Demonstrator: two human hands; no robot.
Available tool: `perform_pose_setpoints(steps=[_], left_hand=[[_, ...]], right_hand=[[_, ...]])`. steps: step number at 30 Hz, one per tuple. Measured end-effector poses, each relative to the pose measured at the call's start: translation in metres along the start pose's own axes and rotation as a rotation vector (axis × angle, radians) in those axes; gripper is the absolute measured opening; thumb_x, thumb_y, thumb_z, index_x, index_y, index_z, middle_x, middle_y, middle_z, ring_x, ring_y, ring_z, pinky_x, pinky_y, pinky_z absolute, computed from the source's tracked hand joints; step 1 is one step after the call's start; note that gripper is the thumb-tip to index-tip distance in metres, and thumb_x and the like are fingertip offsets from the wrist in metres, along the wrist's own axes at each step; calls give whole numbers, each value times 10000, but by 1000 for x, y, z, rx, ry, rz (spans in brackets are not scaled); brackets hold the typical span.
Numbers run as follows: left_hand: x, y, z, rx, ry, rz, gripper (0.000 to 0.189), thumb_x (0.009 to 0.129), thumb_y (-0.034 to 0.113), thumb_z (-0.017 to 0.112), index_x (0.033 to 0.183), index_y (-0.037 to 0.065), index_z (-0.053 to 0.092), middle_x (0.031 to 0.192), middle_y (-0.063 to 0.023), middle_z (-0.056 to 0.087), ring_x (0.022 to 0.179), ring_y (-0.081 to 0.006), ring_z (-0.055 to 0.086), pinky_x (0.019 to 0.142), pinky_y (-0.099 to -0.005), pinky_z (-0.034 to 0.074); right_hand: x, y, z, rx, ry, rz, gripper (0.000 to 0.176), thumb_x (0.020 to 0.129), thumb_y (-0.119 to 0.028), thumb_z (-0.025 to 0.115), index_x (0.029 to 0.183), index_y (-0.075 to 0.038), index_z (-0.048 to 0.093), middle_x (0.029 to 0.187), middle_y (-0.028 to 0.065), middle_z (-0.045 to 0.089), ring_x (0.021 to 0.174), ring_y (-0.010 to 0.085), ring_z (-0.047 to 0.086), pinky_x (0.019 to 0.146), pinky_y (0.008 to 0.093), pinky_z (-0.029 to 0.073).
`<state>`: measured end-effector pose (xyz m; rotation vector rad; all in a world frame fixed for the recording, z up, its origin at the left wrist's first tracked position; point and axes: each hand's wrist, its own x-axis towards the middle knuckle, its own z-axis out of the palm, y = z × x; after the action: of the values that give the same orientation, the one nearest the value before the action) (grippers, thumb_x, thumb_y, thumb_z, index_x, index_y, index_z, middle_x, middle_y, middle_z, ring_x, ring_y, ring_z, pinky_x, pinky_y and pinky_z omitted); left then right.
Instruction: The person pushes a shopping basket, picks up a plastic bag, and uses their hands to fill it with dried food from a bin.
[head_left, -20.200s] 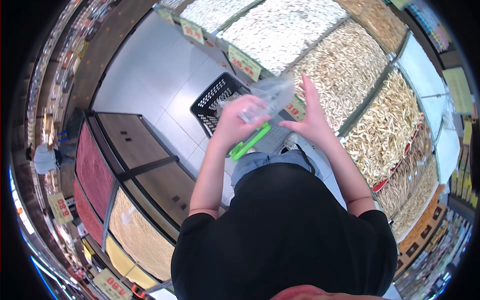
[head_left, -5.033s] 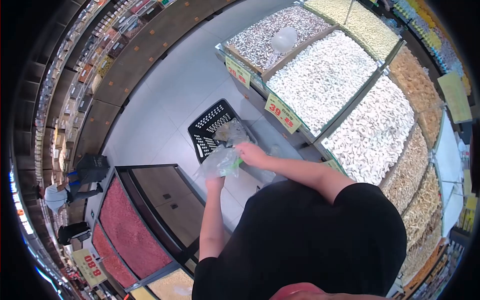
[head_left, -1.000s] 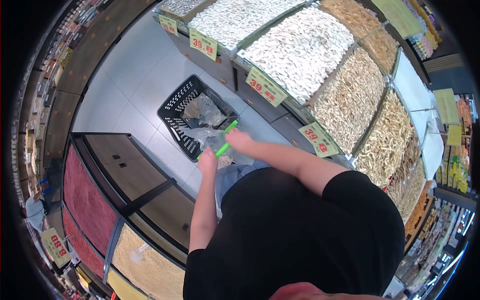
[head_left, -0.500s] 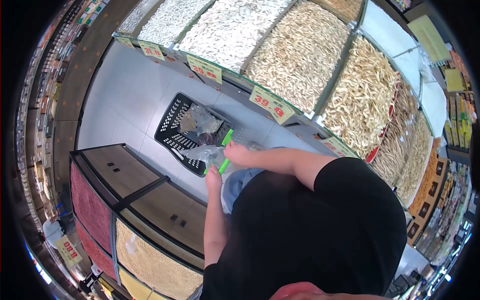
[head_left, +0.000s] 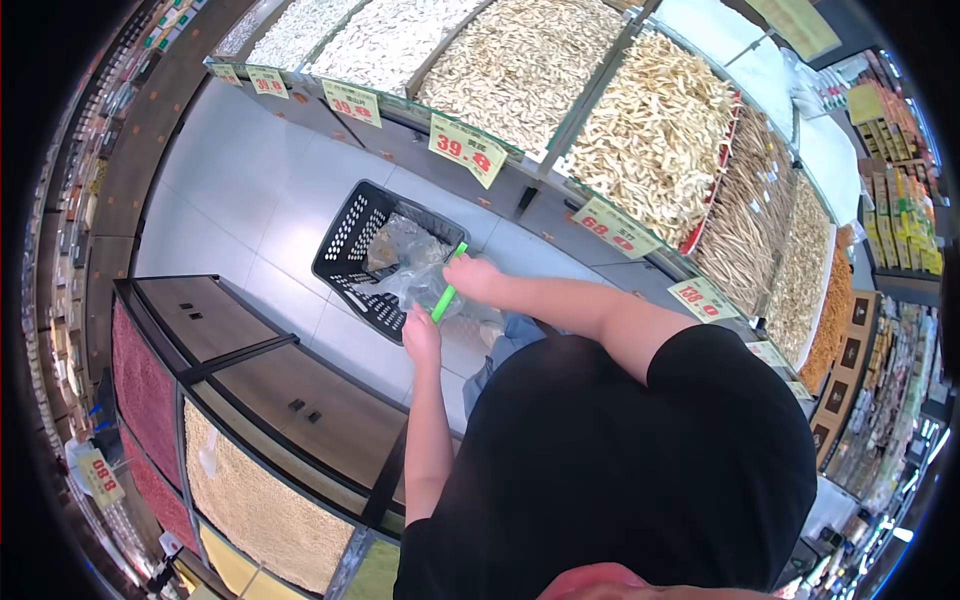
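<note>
A dark plastic shopping basket (head_left: 352, 222) with rows of holes in its sides is in front of my legs, over the pale tiled floor. My left hand (head_left: 422, 336) is closed round the lower end of its bright green handle (head_left: 442, 304). Near the upper end of that handle, my right hand (head_left: 472, 278) is closed too. Inside the basket lie clear plastic bags (head_left: 405, 245), at least one with brownish contents I cannot make out. Crumpled clear plastic also shows near the handle, between the hands.
Along the top runs a counter of bins with pale dried slices (head_left: 645, 150), root-like sticks (head_left: 745, 200) and price tags (head_left: 465, 148). At lower left stand wood-fronted bins of grain (head_left: 260, 510) and reddish goods (head_left: 150, 400). Packed shelves (head_left: 900, 220) are at far right.
The counter and its price tags have shifted left in view, while the basket stays in front of me. The green handle now shows as one straight bar between my hands.
</note>
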<state>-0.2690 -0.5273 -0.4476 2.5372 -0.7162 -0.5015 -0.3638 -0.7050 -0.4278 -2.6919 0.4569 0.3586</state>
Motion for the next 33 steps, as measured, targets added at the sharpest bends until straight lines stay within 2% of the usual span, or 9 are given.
perform_pose_setpoints(steps=[8,14,17,19,23,26,28,31,33], left_hand=[[-58,11,27,28,0,27,586,1088,372,372,841,-73,664,837,-331,668,835,-523,649,763,-598,495],[-66,-3,41,5,-67,-102,533,1083,353,394,890,-58,674,893,-308,683,873,-519,641,759,-590,485],[-61,-8,36,22,-77,-19,522,1084,354,405,912,-59,674,901,-298,685,852,-515,627,741,-549,493],[-57,-2,28,-91,39,-29,499,1082,347,435,909,-58,668,826,-249,689,762,-433,641,712,-500,489],[-31,81,-15,-119,227,106,456,1076,332,478,912,-52,662,770,-176,683,702,-306,639,673,-457,479],[-6,187,-49,-224,236,149,392,1063,288,536,869,-41,624,705,-117,633,647,-192,566,620,-376,451],[18,239,-59,-246,208,270,364,1049,250,568,812,-26,566,647,-81,559,621,-137,477,587,-337,416],[25,342,-73,-140,50,374,363,1042,227,575,778,-16,520,620,-66,518,603,-139,437,564,-348,400],[23,400,-77,-73,-104,389,356,1035,218,583,776,-17,517,615,-72,503,604,-137,429,556,-352,394]], right_hand=[[-68,10,6,70,-70,24,183,902,-104,588,1058,-14,622,1100,200,623,1090,369,651,809,429,616],[-105,44,15,350,-28,-59,441,895,-156,664,1308,-69,537,1253,230,569,1210,395,587,978,486,533],[-158,82,-12,644,-2,-33,561,897,-212,709,1400,-78,500,1344,237,556,1246,392,570,1011,492,509],[-176,131,24,684,174,-119,579,928,-267,702,1431,-77,487,1369,231,575,1213,395,596,998,491,512],[-260,227,-10,771,48,210,455,916,-305,696,1284,-51,611,1263,202,664,1151,374,643,963,468,527],[-305,275,-39,841,142,368,339,933,-270,691,1180,-40,659,1108,159,730,1013,332,703,881,432,558],[-320,293,-62,880,198,416,293,951,-230,689,1159,-25,658,1046,144,746,947,304,727,830,391,573],[-314,301,-89,1025,348,347,288,941,-246,683,1126,-26,666,1034,164,742,931,304,721,828,404,572],[-304,293,-120,1077,442,339,355,939,-254,705,1208,-34,632,1022,130,726,881,262,706,796,383,568]])
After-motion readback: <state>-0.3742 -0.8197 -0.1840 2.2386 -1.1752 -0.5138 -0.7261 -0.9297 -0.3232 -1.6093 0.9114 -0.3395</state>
